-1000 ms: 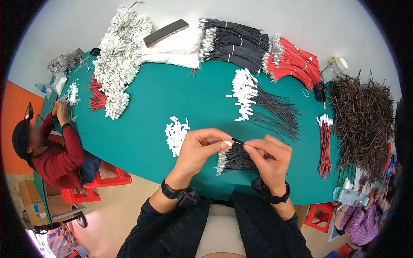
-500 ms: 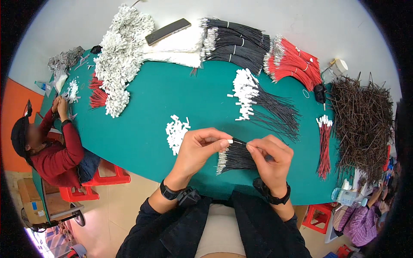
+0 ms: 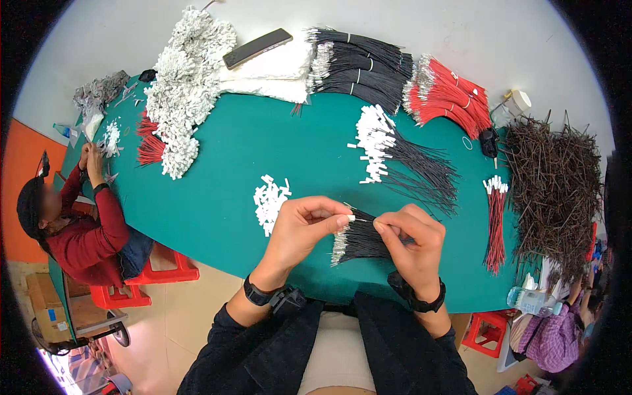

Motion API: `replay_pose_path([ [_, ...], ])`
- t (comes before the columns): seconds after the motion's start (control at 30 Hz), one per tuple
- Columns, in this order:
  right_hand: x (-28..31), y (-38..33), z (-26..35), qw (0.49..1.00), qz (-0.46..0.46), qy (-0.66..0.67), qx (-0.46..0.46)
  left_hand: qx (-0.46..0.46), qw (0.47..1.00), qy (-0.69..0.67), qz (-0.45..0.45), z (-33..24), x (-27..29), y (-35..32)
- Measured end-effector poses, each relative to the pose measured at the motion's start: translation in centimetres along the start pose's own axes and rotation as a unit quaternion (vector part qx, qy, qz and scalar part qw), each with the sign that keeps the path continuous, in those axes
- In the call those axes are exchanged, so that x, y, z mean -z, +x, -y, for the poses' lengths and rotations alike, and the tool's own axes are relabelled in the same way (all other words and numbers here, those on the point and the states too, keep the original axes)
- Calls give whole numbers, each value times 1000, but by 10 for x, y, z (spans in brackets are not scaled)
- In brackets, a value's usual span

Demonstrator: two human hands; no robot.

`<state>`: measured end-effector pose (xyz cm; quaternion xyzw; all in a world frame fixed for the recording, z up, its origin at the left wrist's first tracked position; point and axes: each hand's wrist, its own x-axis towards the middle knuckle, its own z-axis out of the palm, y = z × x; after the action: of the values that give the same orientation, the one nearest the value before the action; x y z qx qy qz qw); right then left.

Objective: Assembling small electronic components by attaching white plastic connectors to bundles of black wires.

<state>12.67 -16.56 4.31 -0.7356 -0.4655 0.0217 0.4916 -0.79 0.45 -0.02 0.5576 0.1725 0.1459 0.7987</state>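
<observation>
Above the green table (image 3: pixel 230 145), my left hand (image 3: pixel 296 230) pinches a small white connector housing (image 3: pixel 351 217) between thumb and forefinger. My right hand (image 3: pixel 418 240) is closed on a thin black wire (image 3: pixel 364 220), its end pointing at the housing. Whether the wire's tip has entered the housing is too small to tell. Below both hands lies a bundle of black wires (image 3: pixel 365 243) with bare metal terminals at its left end. Loose white housings (image 3: pixel 268 209) are heaped left of my left hand. Beyond my hands are black wires with white housings (image 3: pixel 421 161) on their ends.
Along the back sit a heap of white-ended wires (image 3: pixel 184 79), white bags (image 3: pixel 270 79) under a dark flat device (image 3: pixel 258 48), tied black bundles (image 3: pixel 362 69) and red bundles (image 3: pixel 454 92). At right are red wires (image 3: pixel 496 230) and a brown tangle (image 3: pixel 556 191). A person (image 3: pixel 85 224) works at left.
My right hand has shifted slightly left with the black wire, closer to the housing. My left hand has stayed almost in place.
</observation>
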Motion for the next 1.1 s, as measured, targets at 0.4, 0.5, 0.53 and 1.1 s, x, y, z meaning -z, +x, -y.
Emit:
replay_pose_path([
  [0.4,2,1,-1,1000,12,-1,21,18,1000,-20,12,-2,1,0],
  [0.5,1,2,-1,999,14,-3,30,23,1000,-13,-2,-4,-5,0],
  [0.53,1,2,0,999,14,-3,30,22,1000,-10,-19,-5,-8,-1],
  [1.1,-14,-3,-4,999,-18,0,27,1,1000,-14,-16,8,-12,-4],
])
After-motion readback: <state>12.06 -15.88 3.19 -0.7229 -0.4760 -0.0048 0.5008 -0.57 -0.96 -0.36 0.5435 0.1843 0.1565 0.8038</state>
